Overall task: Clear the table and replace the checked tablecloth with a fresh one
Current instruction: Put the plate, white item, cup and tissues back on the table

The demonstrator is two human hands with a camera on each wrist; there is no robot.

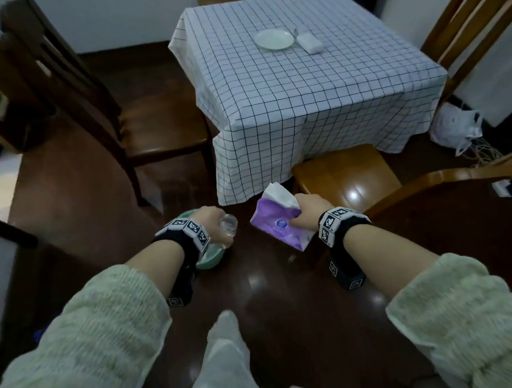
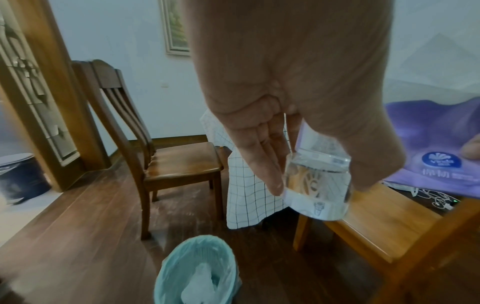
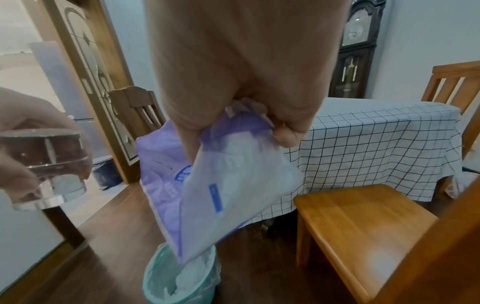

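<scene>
My left hand point(image 1: 217, 225) grips a clear drinking glass point(image 1: 229, 225) above a teal bin point(image 1: 211, 258); the left wrist view shows the glass point(image 2: 318, 185) tipped between thumb and fingers. A purple and white tissue pack point(image 1: 274, 223) is pinched in my right hand point(image 1: 308, 215), and the pack point(image 3: 221, 191) hangs over the bin point(image 3: 179, 275) in the right wrist view. Further off, the table wears the white checked tablecloth point(image 1: 317, 94), with a white plate point(image 1: 274, 39) and a small white box point(image 1: 309, 42) on it.
A dark wooden chair point(image 1: 148, 132) stands left of the table. A lighter chair point(image 1: 350, 175) sits at its near side, just right of my right hand. Another chair point(image 1: 466, 17) is at the far right, with a white plastic bag point(image 1: 454, 127) and cables on the floor.
</scene>
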